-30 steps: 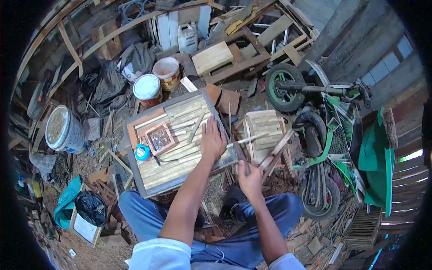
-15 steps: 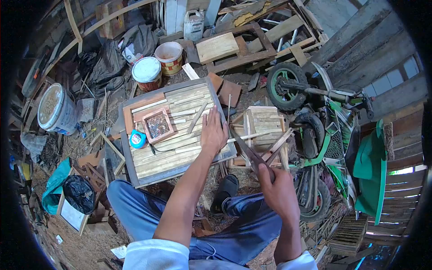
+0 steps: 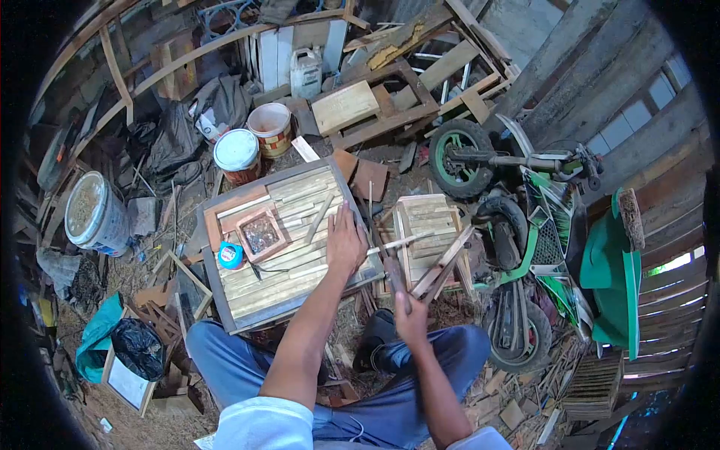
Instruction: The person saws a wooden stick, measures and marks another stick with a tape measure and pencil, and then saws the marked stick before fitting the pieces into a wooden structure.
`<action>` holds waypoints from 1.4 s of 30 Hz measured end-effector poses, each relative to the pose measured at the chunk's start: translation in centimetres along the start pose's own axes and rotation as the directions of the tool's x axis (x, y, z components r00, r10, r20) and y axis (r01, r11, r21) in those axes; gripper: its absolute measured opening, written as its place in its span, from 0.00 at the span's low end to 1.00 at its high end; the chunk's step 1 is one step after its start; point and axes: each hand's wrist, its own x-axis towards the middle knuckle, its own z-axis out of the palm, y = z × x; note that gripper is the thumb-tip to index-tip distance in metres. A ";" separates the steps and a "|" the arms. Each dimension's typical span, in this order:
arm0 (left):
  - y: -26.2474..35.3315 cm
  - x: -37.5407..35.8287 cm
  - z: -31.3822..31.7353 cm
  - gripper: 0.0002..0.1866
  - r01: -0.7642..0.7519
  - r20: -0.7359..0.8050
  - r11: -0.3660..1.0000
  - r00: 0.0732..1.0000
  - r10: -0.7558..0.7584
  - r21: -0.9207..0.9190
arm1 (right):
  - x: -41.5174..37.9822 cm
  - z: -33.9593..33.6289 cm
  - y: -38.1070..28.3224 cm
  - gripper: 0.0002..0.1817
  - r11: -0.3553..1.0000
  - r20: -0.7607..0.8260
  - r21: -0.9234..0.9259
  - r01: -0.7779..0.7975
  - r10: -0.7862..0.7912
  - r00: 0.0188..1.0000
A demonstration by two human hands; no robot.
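My left hand (image 3: pixel 347 241) lies with fingers stretched out at the right side of a framed panel (image 3: pixel 277 294) of pale wooden slats. A thin wooden strip (image 3: pixel 405 241) passes beneath it and sticks out to the right past the panel's edge. My right hand (image 3: pixel 412 322) is closed round the handle of a long dark-bladed knife (image 3: pixel 394 271), its blade pointing away from me close to the strip. On the panel are a small square wooden frame (image 3: pixel 280 241) with small bits inside, a blue tape measure (image 3: pixel 230 256), a dark pencil-like stick (image 3: pixel 260 271) and a loose slat (image 3: pixel 319 217).
Right of the panel stands a slatted wooden piece (image 3: pixel 427 214) with leaning sticks (image 3: pixel 444 262). Beyond it is a green motorbike (image 3: pixel 525 232). Buckets (image 3: pixel 236 150) and wood scraps (image 3: pixel 345 109) lie at the back. A black bag (image 3: pixel 137 346) sits at left.
My right hand has moved left and closer to my body, drawing the knife back with it. My left hand stays on the panel. The view has shifted slightly.
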 end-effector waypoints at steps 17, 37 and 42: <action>-0.3 0.2 1.0 0.24 -0.021 -0.062 0.999 0.998 0.023 0.044 | 3.9 -8.0 -18.7 0.26 0.919 0.237 -0.370 -0.135 0.234 0.943; -0.1 0.2 0.5 0.30 -0.042 -0.086 0.998 0.995 0.046 0.048 | 1.8 -1.9 -7.2 0.24 0.978 0.105 -0.201 -0.059 0.081 0.991; -0.2 0.4 0.4 0.27 -0.045 -0.106 0.997 0.993 0.052 0.063 | 2.7 -6.1 -18.6 0.29 0.920 0.165 -0.373 -0.122 0.195 0.967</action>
